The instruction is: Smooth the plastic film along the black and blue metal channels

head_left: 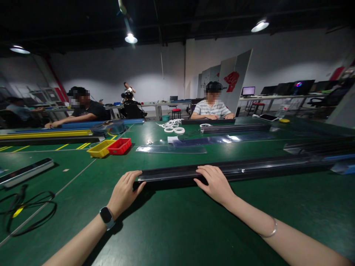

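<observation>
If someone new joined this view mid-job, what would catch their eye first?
Probably the long black strip crossing the green table, with the left hand at its left end and the right hand farther along it. Next, the bright yellow tray and red tray, side by side beyond the left hand and slightly left.

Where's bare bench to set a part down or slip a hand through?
Bare: green table between left hand and right hand, nearside of black profile; also the narrow band from that profile to the clear strip. Crowded: left, cable and bar; far side, white rings.
</observation>
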